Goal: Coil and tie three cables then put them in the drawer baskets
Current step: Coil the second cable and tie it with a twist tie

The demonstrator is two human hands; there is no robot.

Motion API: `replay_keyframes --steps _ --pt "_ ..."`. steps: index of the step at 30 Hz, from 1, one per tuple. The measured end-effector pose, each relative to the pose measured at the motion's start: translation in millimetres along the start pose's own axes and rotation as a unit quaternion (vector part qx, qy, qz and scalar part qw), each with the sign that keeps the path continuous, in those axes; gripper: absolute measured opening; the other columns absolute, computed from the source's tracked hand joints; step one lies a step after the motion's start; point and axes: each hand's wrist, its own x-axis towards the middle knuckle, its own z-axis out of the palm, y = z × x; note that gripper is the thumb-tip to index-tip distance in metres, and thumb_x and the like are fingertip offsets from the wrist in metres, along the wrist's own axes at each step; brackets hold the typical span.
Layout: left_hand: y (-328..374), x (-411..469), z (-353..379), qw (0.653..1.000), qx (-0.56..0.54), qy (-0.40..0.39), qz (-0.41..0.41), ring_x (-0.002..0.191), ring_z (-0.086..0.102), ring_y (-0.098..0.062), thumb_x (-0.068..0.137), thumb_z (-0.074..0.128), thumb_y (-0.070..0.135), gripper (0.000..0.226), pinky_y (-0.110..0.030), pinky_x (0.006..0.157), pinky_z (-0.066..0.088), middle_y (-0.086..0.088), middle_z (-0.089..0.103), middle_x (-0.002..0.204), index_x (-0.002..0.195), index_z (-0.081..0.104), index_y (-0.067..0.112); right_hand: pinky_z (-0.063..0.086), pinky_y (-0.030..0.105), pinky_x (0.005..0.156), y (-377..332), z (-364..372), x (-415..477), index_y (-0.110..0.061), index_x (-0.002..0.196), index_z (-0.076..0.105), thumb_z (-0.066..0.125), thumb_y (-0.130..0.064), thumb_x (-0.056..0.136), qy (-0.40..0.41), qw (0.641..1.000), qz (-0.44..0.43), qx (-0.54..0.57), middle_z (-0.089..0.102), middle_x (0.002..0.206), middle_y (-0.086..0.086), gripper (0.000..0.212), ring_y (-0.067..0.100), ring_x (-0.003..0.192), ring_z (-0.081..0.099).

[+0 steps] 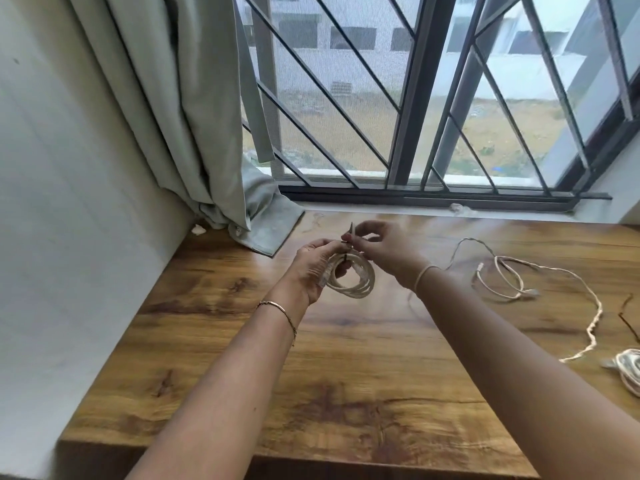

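My left hand (313,268) grips a white cable wound into a small coil (356,284), held a little above the wooden table (242,358). A thin dark tie (350,237) sticks up from the top of the coil, pinched between the fingers of my right hand (384,249). A second white cable (512,278) lies loose and uncoiled on the table to the right, its tail trailing toward the front right. At the right edge of the view lies a third white cable (628,370), coiled and partly cut off.
A thin dark tie (628,322) lies on the table near the right edge. A grey-green curtain (194,133) hangs at the left and bunches on the table's back left corner. A barred window (415,98) runs along the back.
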Motion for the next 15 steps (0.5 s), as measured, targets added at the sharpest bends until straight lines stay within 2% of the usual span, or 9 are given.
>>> replay_keyframes --steps 2,5,11,15 --pt "0 -1 4 1.000 -0.009 -0.003 0.003 0.045 0.058 -0.014 0.086 0.061 -0.002 0.008 -0.022 0.045 0.048 -0.006 0.063 0.056 0.082 0.060 0.006 0.055 0.033 0.076 1 3 5 -0.016 0.089 0.071 0.071 -0.021 0.085 0.047 0.997 -0.019 -0.056 0.071 0.091 0.000 0.007 0.018 0.078 0.064" --pt "4 -2 9 1.000 -0.013 -0.005 0.014 0.046 0.058 -0.013 0.086 0.061 0.000 0.009 -0.022 0.046 0.048 -0.005 0.062 0.059 0.083 0.061 0.008 0.055 0.036 0.078 1 6 11 -0.018 0.090 0.073 0.070 -0.023 0.085 0.095 0.989 -0.038 -0.107 0.071 0.089 -0.006 0.008 0.014 0.072 0.062" --pt "-3 -6 8 0.999 0.044 -0.017 0.022 0.056 0.057 -0.014 0.084 0.069 0.013 0.007 -0.022 0.055 0.046 -0.004 0.065 0.073 0.080 0.064 0.011 0.052 0.044 0.085 6 8 18 -0.023 0.079 0.072 0.073 -0.024 0.081 0.156 0.986 -0.009 -0.065 0.067 0.080 -0.007 0.002 0.016 0.079 0.059" --pt "-3 -7 7 0.997 0.060 -0.040 0.030 0.065 0.059 -0.015 0.085 0.068 0.014 0.006 -0.023 0.061 0.046 -0.005 0.067 0.079 0.088 0.066 0.009 0.054 0.046 0.085 9 10 19 -0.025 0.070 0.068 0.075 -0.023 0.078 0.176 0.984 0.038 -0.006 0.063 0.074 -0.010 0.011 0.018 0.081 0.062"
